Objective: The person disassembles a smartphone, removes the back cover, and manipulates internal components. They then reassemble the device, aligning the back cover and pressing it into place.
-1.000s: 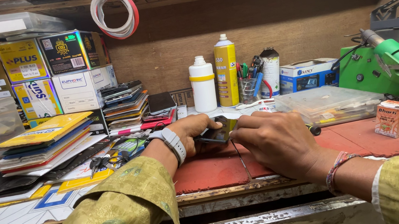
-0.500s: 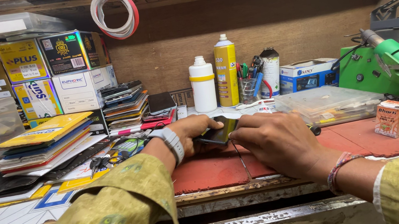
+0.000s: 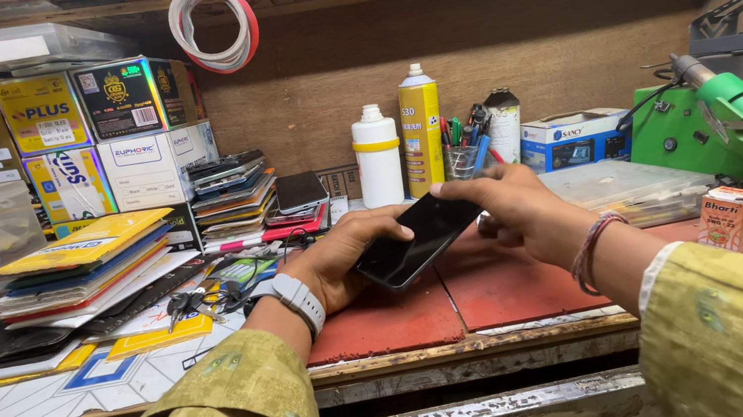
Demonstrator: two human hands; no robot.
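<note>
- Above the red mat [image 3: 506, 291] at the middle of the counter [image 3: 476, 350], a dark phone [image 3: 417, 239] is held off the surface, tilted, its glossy black face toward the camera
- Judging by this, the phone is already picked up and in hand; its screen is dark and intact-looking, no tool touches it, and nothing shows it opened
- Left hand [image 3: 340, 262] cradles the phone's lower end from beneath, fingers curled loosely round the edge, thumb over the top; a pale watch sits on that wrist
- Right hand [image 3: 517, 204] pinches the upper corner with fingertips, half closed, wrist with a thread band angled in from the right
- Both forearms in yellow-green sleeves rest near the counter's front edge
- Behind the phone stand a white bottle [image 3: 378, 155] and a yellow spray can [image 3: 422, 130]
- Off to the left lies a stack of flat packets [image 3: 79, 262]; to the right sits a green machine [image 3: 730, 128]
</note>
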